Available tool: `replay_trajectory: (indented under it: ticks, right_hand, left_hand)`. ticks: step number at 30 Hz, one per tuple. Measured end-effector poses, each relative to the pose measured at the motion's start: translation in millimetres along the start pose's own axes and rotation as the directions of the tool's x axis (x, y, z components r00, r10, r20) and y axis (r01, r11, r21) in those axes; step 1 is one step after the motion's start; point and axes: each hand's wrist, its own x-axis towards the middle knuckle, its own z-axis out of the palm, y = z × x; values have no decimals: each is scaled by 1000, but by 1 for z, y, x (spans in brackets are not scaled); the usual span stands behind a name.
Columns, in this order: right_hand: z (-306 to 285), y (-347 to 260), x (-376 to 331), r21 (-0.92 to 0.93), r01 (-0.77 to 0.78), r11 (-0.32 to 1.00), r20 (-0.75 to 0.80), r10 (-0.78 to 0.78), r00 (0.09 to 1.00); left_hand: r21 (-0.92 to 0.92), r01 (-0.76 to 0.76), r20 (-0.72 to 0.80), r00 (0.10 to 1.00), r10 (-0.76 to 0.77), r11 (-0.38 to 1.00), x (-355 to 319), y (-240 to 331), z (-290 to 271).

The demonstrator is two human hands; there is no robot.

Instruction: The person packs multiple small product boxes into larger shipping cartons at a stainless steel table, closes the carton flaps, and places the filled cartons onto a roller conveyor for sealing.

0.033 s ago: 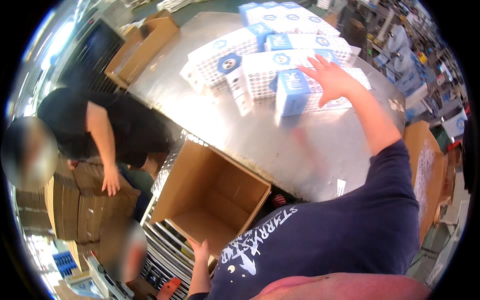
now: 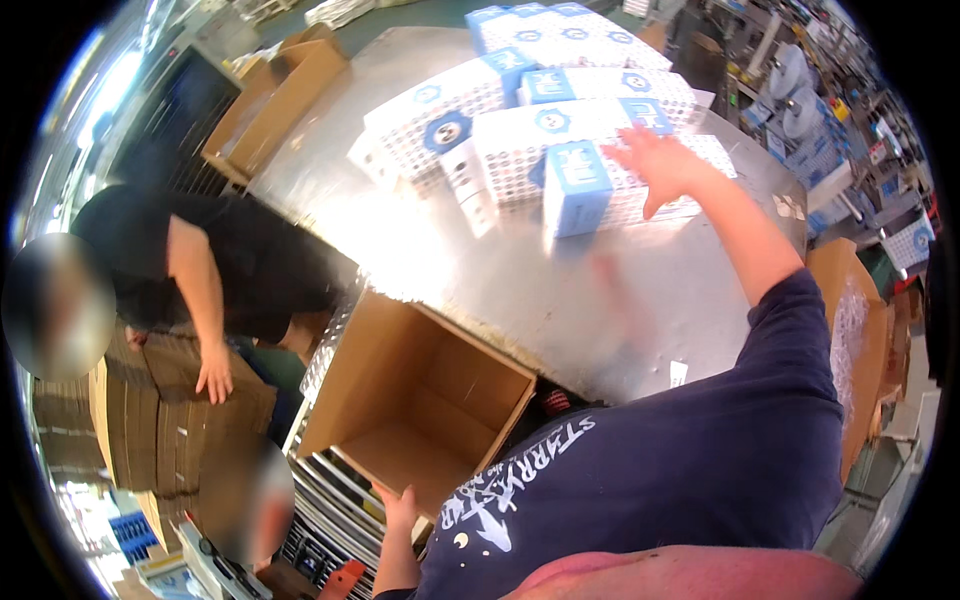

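My right hand is open with fingers spread, over the front white-and-blue dotted cartons on the metal table. The fingertips are at a long carton. Under the palm lies another carton with a blue end; whether I touch either cannot be told. My left hand is down at the near edge of a brown cardboard box, thumb and fingers gripping that edge. The box is open, and the inside that shows holds nothing. It sits on metal rollers beside the table.
More dotted cartons are grouped farther back on the metal table. To the left, a person in black has hands on stacked flat cardboard. Open brown boxes stand far left and at right, the latter with bubble wrap.
My right hand has shifted slightly down, still spread over the cartons. The view has moved a little; the left hand stays at the box.
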Motion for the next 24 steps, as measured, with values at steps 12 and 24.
replay_trajectory:
  ticks: [12,24]
  right_hand:
    - [53,56,127,188,-250,950,-115,274,955]
    - [46,92,124,120,-286,951,21,285,958]
  left_hand:
    - [438,3,135,988,-69,899,25,-59,-52]
    - [606,-668,749,662,-28,433,11,282,54]
